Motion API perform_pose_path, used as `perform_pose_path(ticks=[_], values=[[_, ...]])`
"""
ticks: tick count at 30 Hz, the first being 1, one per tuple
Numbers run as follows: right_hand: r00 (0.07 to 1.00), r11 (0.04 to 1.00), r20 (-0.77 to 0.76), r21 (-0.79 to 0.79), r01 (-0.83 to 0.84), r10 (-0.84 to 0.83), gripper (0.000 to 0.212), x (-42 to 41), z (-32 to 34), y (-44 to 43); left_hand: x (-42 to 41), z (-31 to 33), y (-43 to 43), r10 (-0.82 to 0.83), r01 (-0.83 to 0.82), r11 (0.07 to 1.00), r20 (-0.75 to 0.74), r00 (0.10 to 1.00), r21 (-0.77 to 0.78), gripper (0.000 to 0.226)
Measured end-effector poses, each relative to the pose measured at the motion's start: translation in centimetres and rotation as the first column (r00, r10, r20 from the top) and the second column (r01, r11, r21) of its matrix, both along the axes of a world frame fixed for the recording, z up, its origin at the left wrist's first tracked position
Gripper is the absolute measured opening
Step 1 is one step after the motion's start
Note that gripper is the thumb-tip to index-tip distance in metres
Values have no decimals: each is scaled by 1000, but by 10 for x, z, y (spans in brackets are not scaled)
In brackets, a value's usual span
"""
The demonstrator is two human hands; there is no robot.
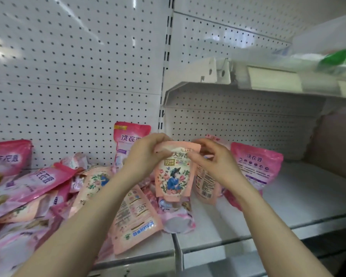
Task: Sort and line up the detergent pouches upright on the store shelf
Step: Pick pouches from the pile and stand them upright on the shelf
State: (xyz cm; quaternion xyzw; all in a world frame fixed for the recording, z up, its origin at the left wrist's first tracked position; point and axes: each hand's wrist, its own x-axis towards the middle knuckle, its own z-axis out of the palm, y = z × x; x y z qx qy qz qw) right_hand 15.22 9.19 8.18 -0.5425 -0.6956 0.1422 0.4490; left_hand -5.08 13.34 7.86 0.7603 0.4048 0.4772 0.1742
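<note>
A peach pouch (pixel 173 177) printed with flowers and a figure in blue hangs upright above the shelf. My left hand (pixel 146 154) pinches its top left corner and my right hand (pixel 212 158) pinches its top right edge. Just behind my right hand stands a second peach pouch (pixel 205 186), back side out. Further right a pink pouch (pixel 254 164) stands upright on the right shelf board (pixel 288 196). Another pink pouch (pixel 128 138) leans against the pegboard behind my left hand. A heap of pink and peach pouches (pixel 38 188) lies flat on the left.
A peach pouch (pixel 134 218) lies face down at the shelf's front edge, with a small pink pouch (pixel 176 218) beside it. White pegboard (pixel 78 66) backs the shelf. An upper shelf (pixel 268 88) at the right carries plastic-wrapped goods (pixel 336 56).
</note>
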Motion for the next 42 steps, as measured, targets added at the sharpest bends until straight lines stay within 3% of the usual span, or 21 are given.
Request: perform_pose_path(ticks=[2, 5, 7, 10, 14, 18, 23, 25, 27, 28, 29, 30, 32, 34, 35, 37, 39, 42], values=[[996, 999, -86, -42, -4, 0, 8, 3, -2, -4, 12, -4, -4, -59, 60, 998, 58, 997, -9, 34], [987, 995, -118, -9, 104, -105, 9, 25, -12, -13, 19, -16, -11, -62, 67, 996, 92, 994, -54, 50], [974, 983, -138, 22, 183, -178, 11, 50, -19, -22, 15, -33, -13, 19, -22, 998, -61, 998, -52, 49], [945, 945, -60, 40, 325, -322, 11, 87, -30, -33, 6, -63, -18, 93, -111, 994, -383, 919, -25, 38], [842, 833, 64, 201, 515, -536, 25, 112, -47, -44, 1, -96, -26, 110, -132, 991, -592, 798, 6, 31], [818, 787, -31, 255, 562, -575, 22, 117, -74, -36, 2, -109, -30, 156, -161, 986, -578, 801, 42, 33], [820, 796, 11, 247, 552, -572, 21, 114, -99, -34, 0, -114, -43, 196, -194, 979, -577, 793, 67, 35], [795, 736, 3, 380, 561, -607, 35, 101, -93, -43, -8, -113, -48, 234, -221, 971, -566, 791, 92, 37], [794, 641, -24, 574, 509, -608, 33, 79, -83, -50, -20, -110, -48, 273, -248, 961, -555, 785, 122, 38], [812, 631, -2, 628, 455, -584, 29, 65, -80, -49, -27, -108, -46, 285, -255, 958, -569, 771, 134, 38], [842, 681, 59, 619, 391, -537, 25, 49, -76, -47, -33, -107, -44, 285, -252, 957, -596, 751, 141, 39], [868, 775, 140, 534, 339, -476, 23, 32, -76, -42, -40, -106, -41, 275, -245, 960, -628, 728, 136, 40], [904, 936, 258, 182, 301, -341, 25, 1, -80, -23, -48, -104, -41, 235, -238, 967, -675, 699, 89, 43], [938, 943, 274, -193, 272, -215, 35, -21, -95, 3, -55, -106, -42, 214, -220, 972, -703, 678, 83, 45], [947, 913, 262, -308, 267, -188, 38, -29, -102, 15, -58, -108, -43, 214, -209, 973, -713, 667, 96, 45], [955, 871, 177, -397, 289, -237, 43, -36, -111, 32, -63, -111, -45, 206, -188, 977, -711, 672, 105, 44], [950, 852, -52, -459, 252, -309, 50, -36, -114, 43, -66, -111, -46, 191, -172, 980, -711, 676, 99, 42], [868, 844, -331, -510, 167, -371, 47, -32, -113, 42, -69, -108, -44, 155, -178, 983, -738, 657, 48, 40]])
